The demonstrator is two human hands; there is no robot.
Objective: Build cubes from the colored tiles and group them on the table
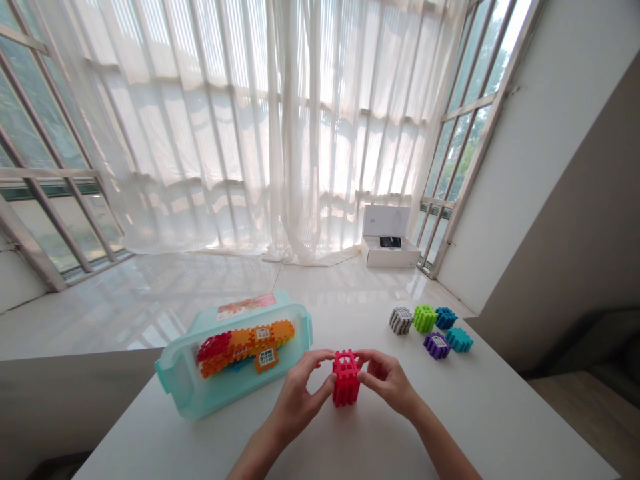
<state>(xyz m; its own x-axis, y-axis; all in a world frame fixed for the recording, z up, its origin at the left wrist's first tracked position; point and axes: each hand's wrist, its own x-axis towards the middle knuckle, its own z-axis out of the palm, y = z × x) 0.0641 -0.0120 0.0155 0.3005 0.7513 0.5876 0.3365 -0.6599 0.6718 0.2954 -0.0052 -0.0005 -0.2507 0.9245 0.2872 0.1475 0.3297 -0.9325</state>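
Note:
A red stack of interlocking toy tiles (346,387) stands upright on the white table, its top piece showing a window pattern. My left hand (301,393) grips the left side of the stack, thumb at the front and fingers reaching behind the top. From the right, my right hand (387,381) pinches the same stack near its top, thumb on the front edge. Both hands are closed on it, and the fingertips behind the stack are partly hidden.
Left of the hands, a teal plastic bin (200,400) lies on its side with orange, red and yellow tiles (245,343) inside. Grey (401,321), green (425,319), purple (437,345), blue (446,317) and teal (459,340) tile stacks sit at right. An open white box (390,257) holds a phone (391,242).

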